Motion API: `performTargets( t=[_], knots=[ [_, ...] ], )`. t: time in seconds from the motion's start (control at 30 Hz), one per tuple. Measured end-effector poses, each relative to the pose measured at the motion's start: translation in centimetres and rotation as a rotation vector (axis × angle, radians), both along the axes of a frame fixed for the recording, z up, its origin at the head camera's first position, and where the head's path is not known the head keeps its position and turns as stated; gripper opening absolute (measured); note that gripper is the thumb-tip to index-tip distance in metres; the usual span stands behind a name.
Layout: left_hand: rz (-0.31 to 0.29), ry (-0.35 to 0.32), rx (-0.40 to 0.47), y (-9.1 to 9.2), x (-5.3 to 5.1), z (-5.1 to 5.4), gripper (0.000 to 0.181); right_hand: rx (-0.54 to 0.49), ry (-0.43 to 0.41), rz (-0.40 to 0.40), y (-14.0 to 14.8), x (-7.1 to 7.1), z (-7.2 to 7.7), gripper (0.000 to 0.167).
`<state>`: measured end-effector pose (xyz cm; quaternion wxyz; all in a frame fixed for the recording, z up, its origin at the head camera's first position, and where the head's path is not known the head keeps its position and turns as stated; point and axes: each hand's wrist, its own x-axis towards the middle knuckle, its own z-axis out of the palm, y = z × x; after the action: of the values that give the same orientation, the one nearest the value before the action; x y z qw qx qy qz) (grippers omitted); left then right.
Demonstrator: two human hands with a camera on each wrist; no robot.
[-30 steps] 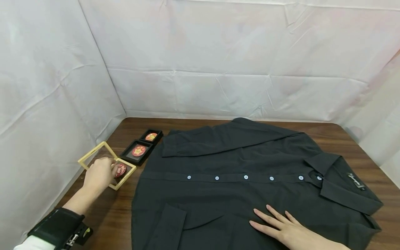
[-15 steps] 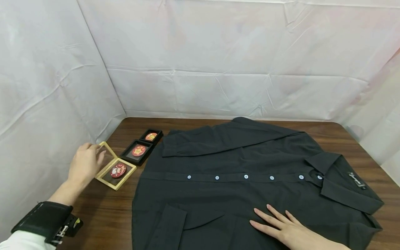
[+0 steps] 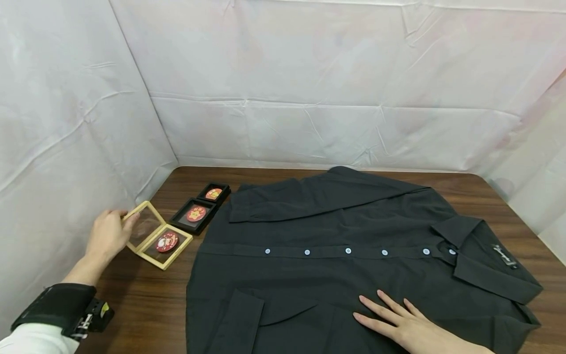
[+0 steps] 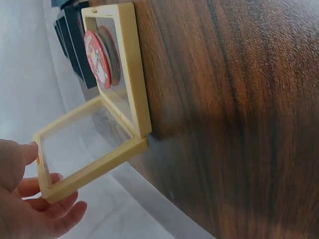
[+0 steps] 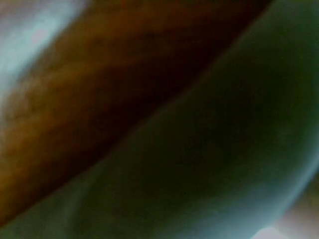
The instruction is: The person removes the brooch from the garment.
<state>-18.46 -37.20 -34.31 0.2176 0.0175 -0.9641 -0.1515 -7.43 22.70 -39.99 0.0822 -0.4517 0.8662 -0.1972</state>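
Note:
My left hand (image 3: pixel 105 237) pinches the outer edge of the raised clear lid (image 4: pixel 82 142) of a yellow-framed display case, thumb on one face and fingers behind. The case's base (image 3: pixel 178 254) lies on the table with a round red badge (image 3: pixel 167 242) in it. In the left wrist view, lid and base meet at a hinge, and the lid leans outward. My right hand (image 3: pixel 400 322) rests with spread fingers on a dark button-up shirt (image 3: pixel 327 275), laid out with its collar to the right. The right wrist view is too blurred to show that hand.
Two black-framed cases, a larger one (image 3: pixel 182 220) and a smaller one (image 3: pixel 203 191), hold round badges between the yellow case and the shirt. White sheeting (image 3: pixel 283 73) walls the wooden table (image 3: pixel 146 305) at the back and sides.
My left hand has drawn back left from over the badge to the lid's outer edge and taken hold of it. The badge stays in the base. My right hand has not moved.

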Motion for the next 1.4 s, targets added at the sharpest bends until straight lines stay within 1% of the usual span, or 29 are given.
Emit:
performTargets(
  t=[0.1, 0.27, 0.33, 0.43, 0.5, 0.6, 0.67, 0.73, 0.83, 1.03, 1.2, 1.3, 1.4],
  knots=[
    [0.005, -0.031, 0.017, -0.3, -0.2, -0.2, 0.041, -0.002, 0.001, 0.000, 0.0, 0.0, 0.0, 0.071],
    [0.004, -0.059, 0.049, -0.6, -0.3, -0.4, 0.041, -0.005, -0.010, 0.000, 0.0, 0.0, 0.0, 0.071],
    [0.010, -0.075, 0.067, -0.6, -0.3, -0.4, 0.042, -0.004, -0.011, -0.001, 0.0, 0.0, 0.0, 0.071],
    [0.021, -0.081, 0.090, -0.5, -0.3, -0.5, 0.044, -0.002, -0.014, 0.000, 0.0, -0.1, 0.0, 0.071],
    [0.029, -0.067, 0.102, -0.4, -0.3, -0.5, 0.043, 0.000, -0.023, 0.000, 0.0, -0.1, 0.0, 0.071],
    [0.032, -0.025, 0.110, -0.4, -0.3, -0.4, 0.038, 0.001, -0.035, 0.000, 0.0, -0.1, 0.0, 0.072],
    [0.031, 0.003, 0.110, -0.4, -0.3, -0.3, 0.034, 0.007, -0.029, 0.001, 0.0, -0.1, 0.0, 0.072],
    [0.029, 0.018, 0.107, -0.3, -0.4, -0.2, 0.031, 0.011, -0.016, 0.002, 0.0, -0.1, 0.0, 0.072],
    [0.025, 0.028, 0.100, -0.3, -0.5, 0.0, 0.027, 0.014, -0.008, 0.001, 0.1, -0.1, 0.0, 0.072],
    [0.015, 0.037, 0.079, -0.2, -0.5, 0.2, 0.023, 0.016, -0.032, -0.004, 0.0, -0.1, 0.0, 0.073],
    [0.017, 0.052, 0.079, 0.1, -0.3, 0.3, 0.023, 0.023, -0.043, -0.026, 0.0, 0.0, 0.1, 0.073],
    [0.015, 0.070, 0.075, 0.3, -0.3, 0.3, 0.022, 0.022, -0.015, -0.019, 0.1, 0.0, 0.0, 0.073],
    [0.001, 0.094, 0.071, 0.6, -0.2, 0.3, 0.019, 0.015, -0.001, -0.010, 0.1, 0.0, -0.1, 0.073]
  ],
)
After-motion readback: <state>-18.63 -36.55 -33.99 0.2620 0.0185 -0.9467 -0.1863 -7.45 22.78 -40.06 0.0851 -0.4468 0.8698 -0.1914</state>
